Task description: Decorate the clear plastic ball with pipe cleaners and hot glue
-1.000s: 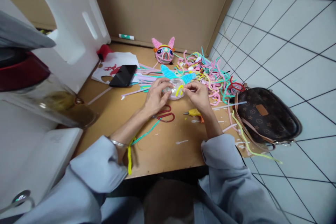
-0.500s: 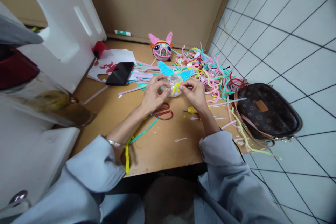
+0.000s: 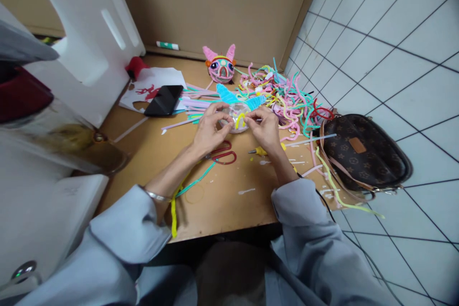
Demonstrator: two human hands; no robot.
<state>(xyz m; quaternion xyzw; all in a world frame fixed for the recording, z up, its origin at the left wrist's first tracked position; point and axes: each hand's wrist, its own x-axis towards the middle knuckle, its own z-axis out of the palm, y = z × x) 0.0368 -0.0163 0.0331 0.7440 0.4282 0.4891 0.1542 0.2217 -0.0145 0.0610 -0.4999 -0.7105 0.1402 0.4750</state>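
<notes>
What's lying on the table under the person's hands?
Red-handled scissors lie below the left hand, and a yellow-handled tool below the right hand. The hands cover part of each, so the scissor blades stay hidden.

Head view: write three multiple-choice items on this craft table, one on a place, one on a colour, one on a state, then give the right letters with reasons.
1. Where does the black phone lie?
A. left of the hands, on white paper
B. inside the brown bag
C. under the scissors

2. What colour are the handles of the scissors?
A. blue
B. red
C. white

3. What is the state of the clear ball?
A. lying untouched by the wall
B. held between both hands
C. inside the bag

Answers:
1 A: the phone rests on the white paper, left of the hands.
2 B: the loops below the left hand are red.
3 B: the left hand and right hand pinch the ball from either side.
</notes>
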